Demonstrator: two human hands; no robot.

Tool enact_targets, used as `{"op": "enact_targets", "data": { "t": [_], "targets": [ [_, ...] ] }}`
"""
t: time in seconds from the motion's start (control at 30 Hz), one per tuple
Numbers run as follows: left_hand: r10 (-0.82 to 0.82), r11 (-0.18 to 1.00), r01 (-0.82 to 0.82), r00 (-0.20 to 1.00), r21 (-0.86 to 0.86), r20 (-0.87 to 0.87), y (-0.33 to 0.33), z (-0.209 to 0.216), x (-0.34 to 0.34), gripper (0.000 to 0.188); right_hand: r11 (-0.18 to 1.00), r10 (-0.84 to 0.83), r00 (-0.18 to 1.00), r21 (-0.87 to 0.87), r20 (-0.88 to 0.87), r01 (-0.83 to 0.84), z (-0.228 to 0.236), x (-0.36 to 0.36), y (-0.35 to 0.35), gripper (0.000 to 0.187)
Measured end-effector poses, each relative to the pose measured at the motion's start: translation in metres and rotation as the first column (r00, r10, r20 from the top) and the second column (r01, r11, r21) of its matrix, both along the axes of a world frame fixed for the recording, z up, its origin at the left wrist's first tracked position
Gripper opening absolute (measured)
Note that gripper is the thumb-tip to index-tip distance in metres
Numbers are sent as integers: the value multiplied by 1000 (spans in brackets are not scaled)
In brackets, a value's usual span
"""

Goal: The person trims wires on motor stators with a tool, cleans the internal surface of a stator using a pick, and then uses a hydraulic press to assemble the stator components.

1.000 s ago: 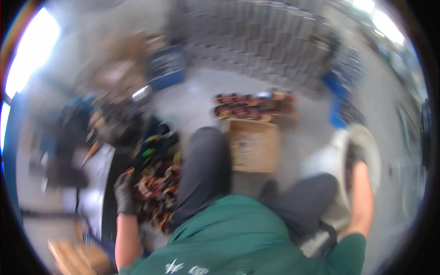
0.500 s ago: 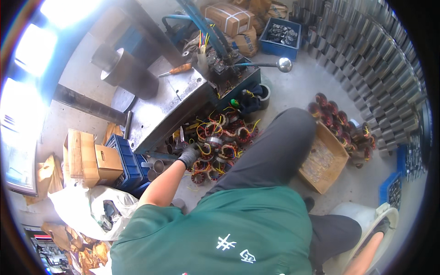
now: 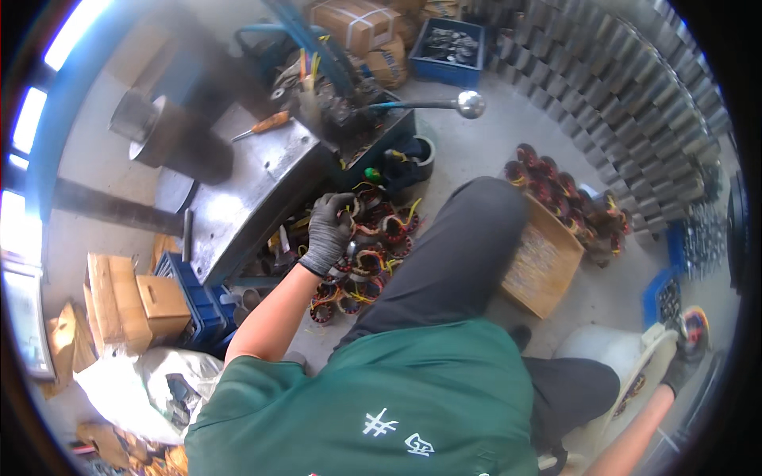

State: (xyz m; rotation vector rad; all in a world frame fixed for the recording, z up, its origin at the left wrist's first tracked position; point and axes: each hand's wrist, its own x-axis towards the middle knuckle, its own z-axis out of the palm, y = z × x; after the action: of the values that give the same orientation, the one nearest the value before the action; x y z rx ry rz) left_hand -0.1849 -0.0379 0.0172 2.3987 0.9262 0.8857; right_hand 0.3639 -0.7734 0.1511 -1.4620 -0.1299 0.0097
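Low between my legs and the metal press table (image 3: 262,170) lies a pile of wound motor stators (image 3: 369,262), with red insulation and yellow lead wires. My left hand (image 3: 327,234), in a grey glove, hangs over the pile's near-left part. Its fingers curl beside a stator and a yellow wire, and what they grip is hard to make out. At the far right, my gloved right hand (image 3: 684,366) is closed on a motor stator (image 3: 696,327) with a red and white end, held above the rim of a white bucket (image 3: 663,345). Inside the bucket, more coiled parts show partly.
A shallow cardboard box (image 3: 548,258) lies right of my knee, beside a group of red-wound stators (image 3: 567,194). Stacked metal cylinders (image 3: 603,95) line the right wall. A lever with a ball knob (image 3: 470,104) sticks out from the press. Blue crates (image 3: 208,293) and cartons stand left.
My right hand has come up out of the white bucket with a stator in it. My left hand has risen from low in the pile and moved farther away. The view has shifted slightly.
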Motion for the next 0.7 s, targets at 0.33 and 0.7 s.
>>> {"op": "enact_targets", "data": {
  "t": [0.33, 0.7],
  "targets": [
    [-722, 358, 817, 549, -453, 421, -168, 122, 285, 39, 922, 220, 965, 353, -140, -159, -66, -128, 254, 34],
    [-840, 541, 819, 515, -192, -173, -247, 21, 356, 52, 939, 333, 895, 193, -298, -285, -109, -166, 292, 46]
  ]
}}
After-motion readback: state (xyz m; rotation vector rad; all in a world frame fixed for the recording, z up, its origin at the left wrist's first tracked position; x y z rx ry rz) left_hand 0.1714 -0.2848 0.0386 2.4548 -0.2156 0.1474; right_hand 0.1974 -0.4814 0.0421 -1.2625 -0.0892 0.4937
